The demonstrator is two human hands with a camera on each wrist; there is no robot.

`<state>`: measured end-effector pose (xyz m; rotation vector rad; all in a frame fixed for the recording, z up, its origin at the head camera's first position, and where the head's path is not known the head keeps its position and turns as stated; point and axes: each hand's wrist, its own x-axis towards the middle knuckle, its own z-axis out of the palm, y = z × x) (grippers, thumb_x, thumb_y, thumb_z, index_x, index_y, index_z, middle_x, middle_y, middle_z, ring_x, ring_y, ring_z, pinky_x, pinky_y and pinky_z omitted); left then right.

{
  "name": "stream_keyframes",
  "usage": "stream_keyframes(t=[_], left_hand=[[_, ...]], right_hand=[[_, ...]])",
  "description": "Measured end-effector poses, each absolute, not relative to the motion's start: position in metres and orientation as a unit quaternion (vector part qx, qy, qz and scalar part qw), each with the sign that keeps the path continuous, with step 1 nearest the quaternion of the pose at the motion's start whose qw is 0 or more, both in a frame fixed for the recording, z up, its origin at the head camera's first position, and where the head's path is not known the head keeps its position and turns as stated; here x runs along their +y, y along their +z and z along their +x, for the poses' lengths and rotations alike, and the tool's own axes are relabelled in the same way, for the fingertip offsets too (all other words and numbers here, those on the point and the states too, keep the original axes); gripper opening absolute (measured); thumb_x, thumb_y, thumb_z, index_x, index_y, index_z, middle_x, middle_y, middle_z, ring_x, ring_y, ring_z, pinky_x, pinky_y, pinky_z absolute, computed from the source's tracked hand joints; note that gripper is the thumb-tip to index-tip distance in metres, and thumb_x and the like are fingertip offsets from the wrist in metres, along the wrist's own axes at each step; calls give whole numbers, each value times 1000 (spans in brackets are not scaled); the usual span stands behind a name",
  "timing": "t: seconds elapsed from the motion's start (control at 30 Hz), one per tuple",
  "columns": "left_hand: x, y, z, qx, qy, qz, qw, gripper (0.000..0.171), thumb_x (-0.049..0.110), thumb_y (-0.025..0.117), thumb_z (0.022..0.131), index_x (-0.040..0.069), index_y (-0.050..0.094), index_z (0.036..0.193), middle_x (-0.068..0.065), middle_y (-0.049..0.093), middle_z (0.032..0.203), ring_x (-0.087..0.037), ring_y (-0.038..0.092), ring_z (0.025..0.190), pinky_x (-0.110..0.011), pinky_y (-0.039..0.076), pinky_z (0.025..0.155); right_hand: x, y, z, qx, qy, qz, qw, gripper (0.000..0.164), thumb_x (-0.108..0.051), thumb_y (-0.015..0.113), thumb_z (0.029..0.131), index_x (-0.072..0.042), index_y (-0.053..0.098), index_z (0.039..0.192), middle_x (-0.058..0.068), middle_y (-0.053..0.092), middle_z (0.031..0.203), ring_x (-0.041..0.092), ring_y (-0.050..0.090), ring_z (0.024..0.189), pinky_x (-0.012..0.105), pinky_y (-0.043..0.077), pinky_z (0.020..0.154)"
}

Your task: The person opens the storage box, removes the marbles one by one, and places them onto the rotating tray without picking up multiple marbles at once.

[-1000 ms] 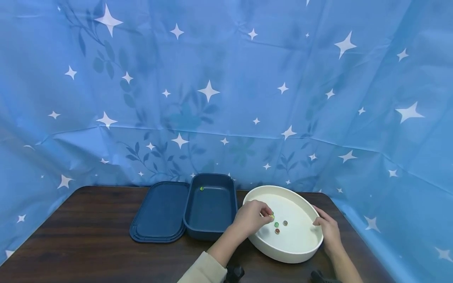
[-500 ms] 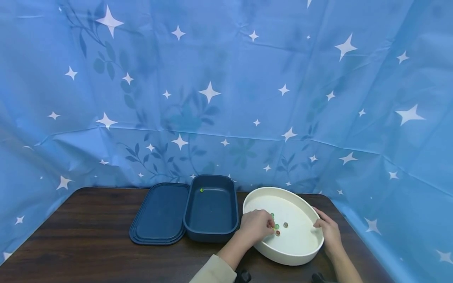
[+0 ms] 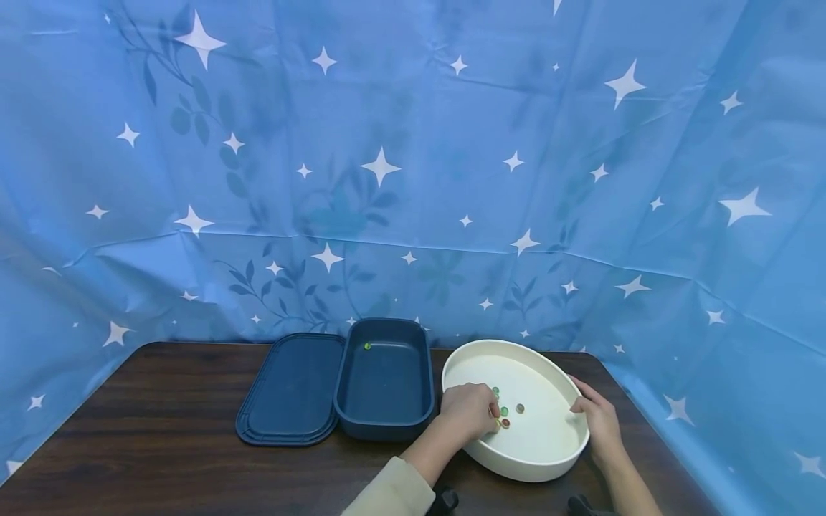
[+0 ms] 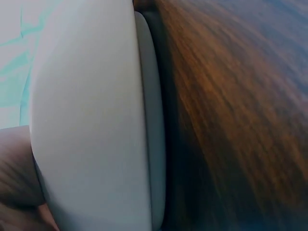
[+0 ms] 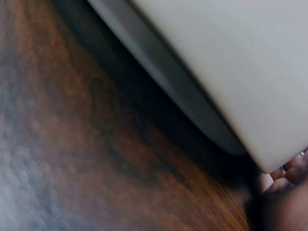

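Observation:
In the head view my left hand reaches over the near-left rim of a round white dish. Its fingertips are down at the dish floor and appear to pinch a small yellow marble. Right beside them lie a reddish-brown marble and a green marble. Another green marble and a greyish-brown marble sit a little farther off. My right hand grips the dish's right rim, thumb inside. Both wrist views show mostly the dish's outer wall, which hides the fingertips.
Left of the dish stands a deep navy container with one yellow-green marble near its back left. A navy lid lies flat against its left side. Dark wooden table surrounds them; a blue star-patterned curtain hangs behind.
My left hand has moved toward the near side of the dish, carrying the yellow marble from beside the far green marble to beside the reddish-brown one. The right hand stays on the rim.

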<state>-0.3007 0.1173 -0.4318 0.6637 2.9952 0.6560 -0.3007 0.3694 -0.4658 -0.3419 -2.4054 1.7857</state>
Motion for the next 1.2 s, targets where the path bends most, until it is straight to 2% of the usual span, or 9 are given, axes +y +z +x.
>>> stream_keyframes(t=[0.2, 0.37, 0.57, 0.83, 0.97, 1.1, 1.2], left_hand=[[104, -424, -296, 921, 310, 233, -24, 3, 21, 76, 89, 22, 79, 89, 12, 67, 74, -2, 53, 66, -20, 43, 62], [76, -406, -296, 900, 367, 230, -59, 8, 22, 73, 92, 19, 79, 96, 10, 72, 85, -1, 58, 74, -21, 48, 67], [24, -385, -305, 891, 401, 199, -76, 12, 22, 69, 96, 18, 78, 102, 4, 74, 95, -9, 65, 85, -28, 54, 71], [-55, -388, -333, 881, 429, 158, -118, 11, 19, 69, 96, 15, 78, 101, 0, 75, 97, -14, 67, 88, -34, 56, 74], [-86, -393, -351, 881, 437, 139, -116, 14, 17, 69, 96, 10, 78, 104, -5, 75, 99, -18, 68, 90, -35, 55, 74], [-103, -400, -367, 896, 417, 112, -107, 15, 16, 69, 96, 8, 78, 105, -9, 74, 108, -26, 67, 97, -38, 55, 75], [-108, -406, -378, 916, 377, 97, -102, 13, 17, 70, 95, 11, 78, 103, -12, 71, 120, -30, 66, 108, -44, 56, 82]], right_hand=[[369, -466, -301, -796, 592, -114, 62, 74, 2, 40, 86, -5, 30, 159, 22, 22, 167, 44, 27, 152, 5, 43, 70], [370, -467, -300, -796, 591, -112, 64, 73, 2, 40, 86, -6, 30, 158, 22, 22, 166, 43, 29, 151, 7, 43, 70], [370, -468, -301, -797, 589, -117, 65, 74, 2, 40, 86, -6, 30, 159, 22, 22, 166, 45, 29, 151, 7, 43, 69], [369, -468, -302, -798, 588, -118, 64, 74, 2, 40, 86, -6, 31, 158, 22, 23, 166, 45, 28, 151, 6, 43, 69], [368, -468, -302, -798, 589, -117, 61, 73, 3, 40, 86, -5, 31, 158, 22, 22, 166, 46, 27, 151, 6, 43, 70], [369, -467, -302, -793, 594, -121, 58, 73, 2, 40, 86, -6, 30, 159, 22, 22, 167, 45, 28, 151, 7, 45, 69], [370, -466, -302, -792, 595, -124, 58, 73, 2, 39, 87, -6, 29, 159, 21, 21, 167, 45, 30, 150, 9, 46, 69]])
